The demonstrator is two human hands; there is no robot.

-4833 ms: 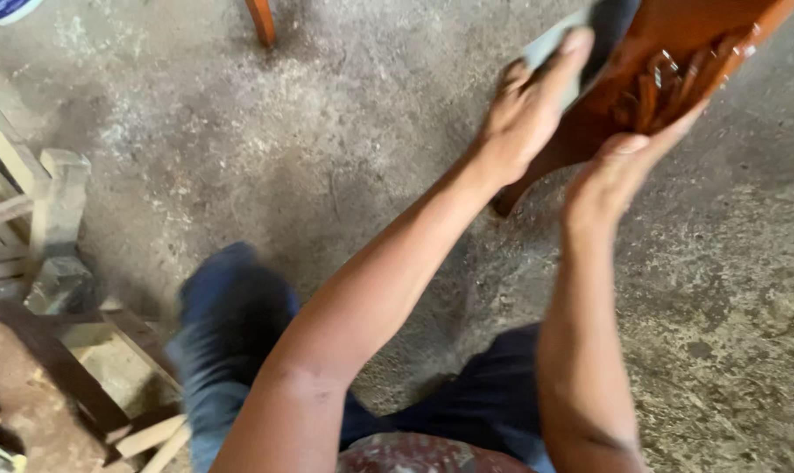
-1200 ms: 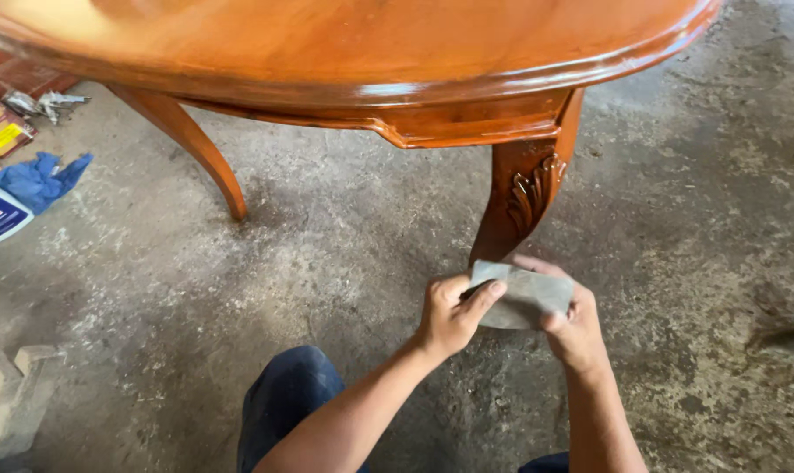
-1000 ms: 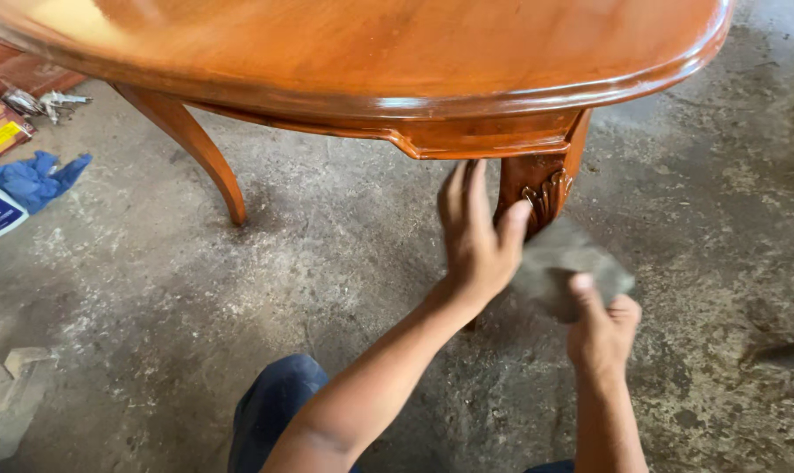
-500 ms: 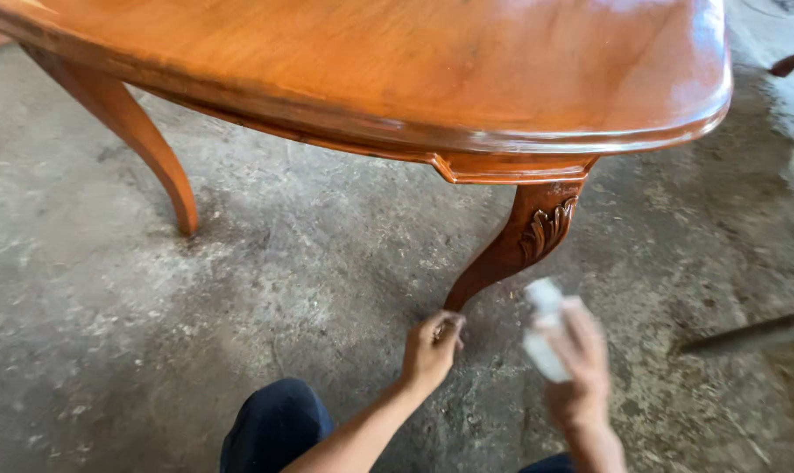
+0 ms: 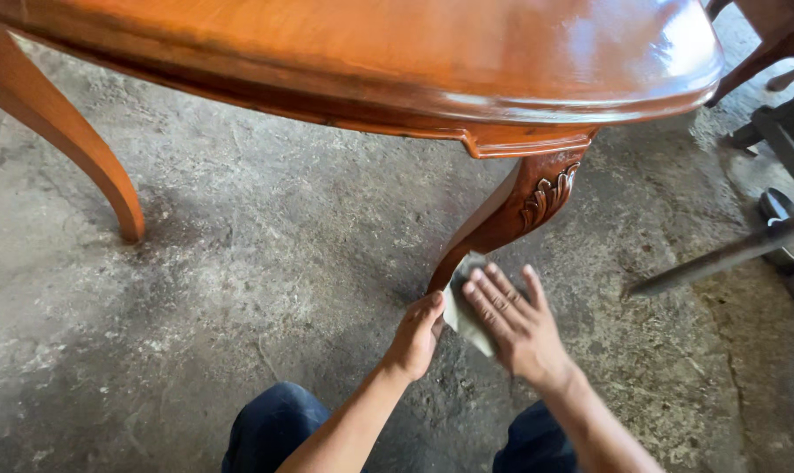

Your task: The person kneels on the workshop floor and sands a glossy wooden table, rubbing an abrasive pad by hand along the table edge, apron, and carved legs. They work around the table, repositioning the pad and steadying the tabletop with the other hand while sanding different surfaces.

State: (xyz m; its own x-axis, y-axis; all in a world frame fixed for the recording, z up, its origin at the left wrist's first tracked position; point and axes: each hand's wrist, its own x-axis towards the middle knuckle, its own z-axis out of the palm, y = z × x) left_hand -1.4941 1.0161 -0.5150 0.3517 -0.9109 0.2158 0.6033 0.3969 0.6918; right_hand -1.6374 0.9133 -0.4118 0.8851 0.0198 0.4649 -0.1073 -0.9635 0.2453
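Down low, the right hand (image 5: 515, 324) lies flat with its fingers spread, and it presses a small grey sanding sheet (image 5: 463, 308) against the bottom of the carved table leg (image 5: 511, 215). The left hand (image 5: 417, 333) is curled, and its fingertips pinch the near edge of the same sheet, right beside the foot of the leg. So both hands are on the sheet, and the sheet touches the wood close to the concrete floor (image 5: 239, 263). The table top (image 5: 370, 52) is very shiny and smooth, with bright light bouncing off it, so I think that part is already done. The carved leaf near the top of the leg also looks glossy and clean. The other leg (image 5: 73, 140), far off on the left side, looks smooth too, but I cannot tell if it has been rubbed. The lowest bit of the carved leg is hidden under the hands, so I cannot see how it looks now. My guess is that the work is on this bottom part, and the foot and maybe the back side of the leg are left to do. Some dark metal stands (image 5: 778, 140) sit well apart on the right.
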